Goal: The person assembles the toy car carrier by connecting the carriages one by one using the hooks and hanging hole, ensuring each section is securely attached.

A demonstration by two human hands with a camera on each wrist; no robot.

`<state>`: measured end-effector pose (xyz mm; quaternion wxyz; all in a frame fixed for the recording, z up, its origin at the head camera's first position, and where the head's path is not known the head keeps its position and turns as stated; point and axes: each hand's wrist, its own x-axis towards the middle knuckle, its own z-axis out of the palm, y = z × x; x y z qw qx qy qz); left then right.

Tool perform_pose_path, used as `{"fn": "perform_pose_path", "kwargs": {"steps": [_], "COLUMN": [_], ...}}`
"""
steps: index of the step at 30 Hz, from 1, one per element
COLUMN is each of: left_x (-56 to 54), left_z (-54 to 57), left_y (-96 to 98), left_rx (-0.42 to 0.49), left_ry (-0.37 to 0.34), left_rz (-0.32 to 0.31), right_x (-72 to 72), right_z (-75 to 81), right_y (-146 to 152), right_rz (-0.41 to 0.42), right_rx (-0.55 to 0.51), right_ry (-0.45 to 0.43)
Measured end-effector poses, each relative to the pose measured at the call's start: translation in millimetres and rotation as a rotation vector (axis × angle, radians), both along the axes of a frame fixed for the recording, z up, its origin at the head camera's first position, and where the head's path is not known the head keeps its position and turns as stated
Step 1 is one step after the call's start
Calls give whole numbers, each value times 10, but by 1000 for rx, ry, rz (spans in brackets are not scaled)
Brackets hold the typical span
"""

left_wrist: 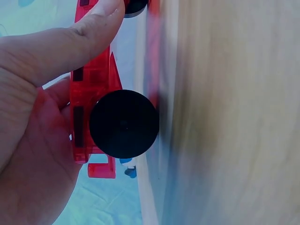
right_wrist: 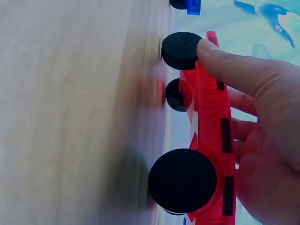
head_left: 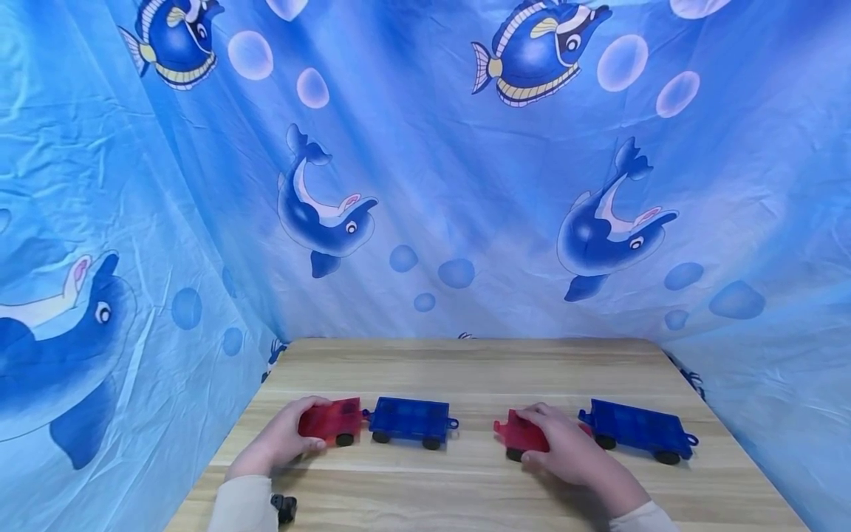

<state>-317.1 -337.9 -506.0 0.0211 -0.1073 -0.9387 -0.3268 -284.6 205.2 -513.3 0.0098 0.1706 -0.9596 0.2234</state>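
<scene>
At the left of the table, my left hand grips a translucent red toy wagon with black wheels. Its thumb lies along the wagon's side in the left wrist view. The hook of a blue wagon meets the red wagon's right end. Further right, my right hand holds a second red wagon from above, thumb on the near side by a black wheel. Behind that hand's wrist, another blue wagon stands at the red wagon's right end, the joint partly hidden by the hand.
The wagons stand on a light wood-grain table. A small black object lies beside the left sleeve. Blue cloth printed with dolphins and fish hangs behind the table and along both sides.
</scene>
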Motion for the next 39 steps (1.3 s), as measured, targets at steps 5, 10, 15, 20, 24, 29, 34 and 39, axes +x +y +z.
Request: {"fn": "perform_pose_path", "kwargs": {"steps": [5, 10, 15, 20, 24, 29, 34, 39], "left_x": [30, 45, 72, 86, 74, 41, 38, 34], "left_z": [13, 14, 55, 64, 41, 19, 34, 73], "left_y": [-32, -47, -11, -4, -24, -40, -35, -16], "left_rx": [5, -10, -52, -65, -71, -75, -61, -30], "left_ry": [-9, -6, -8, -11, 3, 33, 47, 43], "left_rz": [18, 31, 48, 57, 48, 16, -1, 6], "right_x": [-9, 16, 20, 20, 24, 24, 16, -8], "right_z": [-12, 6, 15, 26, 25, 21, 26, 27], "right_y": [23, 6, 9, 9, 9, 10, 21, 35], "right_rz": [-8, -21, -18, -15, -16, -16, -18, -22], "right_rx": [-4, -18, -24, -26, -27, -26, -24, -11], "right_ry": [-8, -16, -17, -23, -22, -23, -25, -26]}}
